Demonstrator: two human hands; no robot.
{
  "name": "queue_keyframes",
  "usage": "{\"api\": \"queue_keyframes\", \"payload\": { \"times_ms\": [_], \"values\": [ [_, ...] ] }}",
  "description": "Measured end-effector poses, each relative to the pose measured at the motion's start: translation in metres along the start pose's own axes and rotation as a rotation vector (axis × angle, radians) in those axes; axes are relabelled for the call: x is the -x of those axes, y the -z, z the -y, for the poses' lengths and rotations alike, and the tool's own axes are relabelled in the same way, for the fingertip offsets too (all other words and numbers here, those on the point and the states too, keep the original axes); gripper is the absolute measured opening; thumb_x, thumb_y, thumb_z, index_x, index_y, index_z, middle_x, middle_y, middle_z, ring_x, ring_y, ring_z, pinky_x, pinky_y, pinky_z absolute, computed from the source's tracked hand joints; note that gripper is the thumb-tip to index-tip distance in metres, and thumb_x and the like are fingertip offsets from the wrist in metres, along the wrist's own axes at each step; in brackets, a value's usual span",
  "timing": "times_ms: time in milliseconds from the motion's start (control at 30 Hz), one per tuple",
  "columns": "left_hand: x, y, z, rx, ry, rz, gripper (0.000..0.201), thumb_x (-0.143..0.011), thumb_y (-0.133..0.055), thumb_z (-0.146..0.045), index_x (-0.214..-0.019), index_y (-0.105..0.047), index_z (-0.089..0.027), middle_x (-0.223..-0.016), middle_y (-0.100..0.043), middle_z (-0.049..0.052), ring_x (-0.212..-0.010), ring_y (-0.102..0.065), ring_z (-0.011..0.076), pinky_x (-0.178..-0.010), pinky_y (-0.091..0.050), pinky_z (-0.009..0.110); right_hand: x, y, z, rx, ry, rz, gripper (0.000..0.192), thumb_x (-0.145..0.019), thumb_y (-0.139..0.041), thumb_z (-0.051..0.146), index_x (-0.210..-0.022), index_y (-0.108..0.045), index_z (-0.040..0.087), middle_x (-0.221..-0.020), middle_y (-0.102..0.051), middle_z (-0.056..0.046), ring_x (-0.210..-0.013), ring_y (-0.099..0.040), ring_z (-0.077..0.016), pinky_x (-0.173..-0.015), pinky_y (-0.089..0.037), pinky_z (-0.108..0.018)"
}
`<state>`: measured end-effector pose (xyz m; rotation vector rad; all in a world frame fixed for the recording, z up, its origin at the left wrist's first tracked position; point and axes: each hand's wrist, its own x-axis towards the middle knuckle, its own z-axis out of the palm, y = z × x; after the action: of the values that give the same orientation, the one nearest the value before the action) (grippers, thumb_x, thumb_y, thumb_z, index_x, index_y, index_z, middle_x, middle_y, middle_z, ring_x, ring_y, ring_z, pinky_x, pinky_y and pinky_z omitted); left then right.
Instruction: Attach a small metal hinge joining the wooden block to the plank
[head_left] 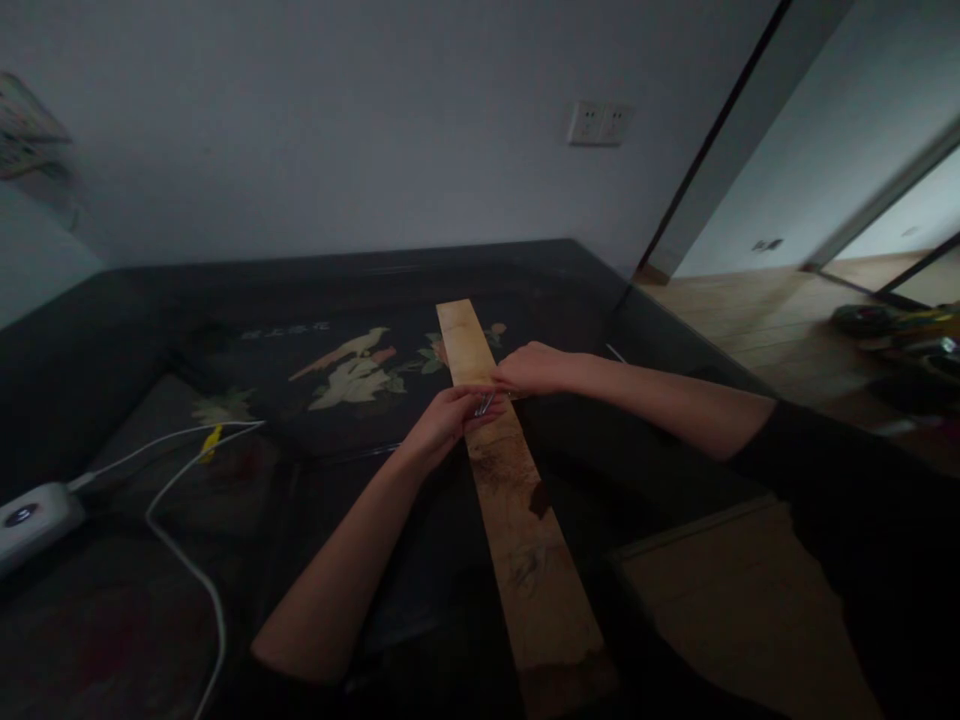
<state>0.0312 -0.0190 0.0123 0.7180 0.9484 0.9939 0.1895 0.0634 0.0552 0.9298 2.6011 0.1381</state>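
Note:
A long, narrow wooden plank [517,510] lies on a dark table [247,300] and runs away from me. My left hand [448,418] is closed around several thin metal nails [484,404] at the plank's left edge. My right hand [534,368] rests on the plank just beyond them, fingers curled down, and its fingertips meet the left hand's. Whether the right hand pinches a nail is too dim to tell.
The table top bears a painted bird and leaves [356,368]. A white device [30,518] with white cables [180,500] lies at the left. A wall socket [598,123] is behind. Wooden floor [757,310] and clutter [892,330] lie to the right.

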Motion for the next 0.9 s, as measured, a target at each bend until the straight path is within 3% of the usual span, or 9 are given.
{"api": "queue_keyframes", "payload": {
  "times_ms": [167, 300, 467, 633, 767, 900],
  "values": [
    [0.001, -0.002, -0.001, 0.01, 0.009, -0.023, 0.019, -0.086, -0.05, -0.002, -0.082, -0.068, -0.007, -0.088, -0.073, 0.012, -0.073, -0.07, 0.0127, -0.08, -0.057, 0.024, 0.003, 0.004, 0.004, -0.031, 0.007, 0.016, 0.028, -0.094, -0.044, 0.03, -0.107, -0.065, 0.017, -0.103, -0.07, -0.012, -0.091, -0.066, -0.0231, -0.063, -0.041, -0.029],
    [0.0, -0.002, -0.001, 0.001, 0.004, -0.013, 0.022, -0.085, -0.048, -0.001, -0.083, -0.069, -0.007, -0.087, -0.073, 0.012, -0.072, -0.07, 0.0121, -0.081, -0.057, 0.024, 0.004, 0.008, 0.007, -0.014, -0.004, -0.003, 0.034, -0.096, -0.041, 0.037, -0.105, -0.065, 0.015, -0.104, -0.07, -0.015, -0.09, -0.066, -0.025, -0.062, -0.041, -0.031],
    [-0.003, 0.002, 0.002, 0.011, 0.005, -0.005, 0.02, -0.085, -0.05, -0.002, -0.084, -0.069, -0.008, -0.087, -0.073, 0.012, -0.073, -0.071, 0.0132, -0.081, -0.057, 0.025, -0.001, 0.001, 0.01, 0.024, -0.001, -0.015, 0.028, -0.095, -0.041, 0.023, -0.102, -0.067, 0.015, -0.103, -0.071, -0.013, -0.092, -0.067, -0.0239, -0.062, -0.042, -0.03],
    [-0.004, 0.003, 0.003, 0.016, -0.005, 0.007, 0.015, -0.083, -0.055, -0.003, -0.083, -0.069, -0.007, -0.086, -0.073, 0.012, -0.073, -0.071, 0.013, -0.08, -0.057, 0.024, 0.003, 0.0, 0.006, -0.006, 0.022, -0.058, 0.027, -0.094, -0.044, 0.03, -0.11, -0.062, 0.018, -0.105, -0.07, -0.012, -0.089, -0.067, -0.0238, -0.06, -0.04, -0.029],
    [-0.002, 0.001, 0.001, -0.008, -0.006, 0.02, 0.02, -0.083, -0.051, -0.002, -0.084, -0.07, -0.007, -0.089, -0.074, 0.012, -0.074, -0.07, 0.0123, -0.076, -0.057, 0.021, 0.003, 0.001, 0.008, 0.032, -0.018, -0.076, 0.04, -0.096, -0.038, 0.042, -0.105, -0.065, 0.014, -0.099, -0.071, -0.015, -0.088, -0.067, -0.0261, -0.06, -0.041, -0.031],
    [-0.001, 0.0, 0.0, 0.006, 0.002, 0.004, 0.021, -0.084, -0.05, -0.001, -0.083, -0.07, -0.008, -0.087, -0.074, 0.011, -0.072, -0.07, 0.012, -0.073, -0.057, 0.02, -0.001, -0.003, 0.011, 0.003, -0.031, -0.051, 0.034, -0.097, -0.038, 0.032, -0.1, -0.068, 0.015, -0.102, -0.071, -0.014, -0.09, -0.067, -0.0244, -0.062, -0.041, -0.03]
  ]
}}
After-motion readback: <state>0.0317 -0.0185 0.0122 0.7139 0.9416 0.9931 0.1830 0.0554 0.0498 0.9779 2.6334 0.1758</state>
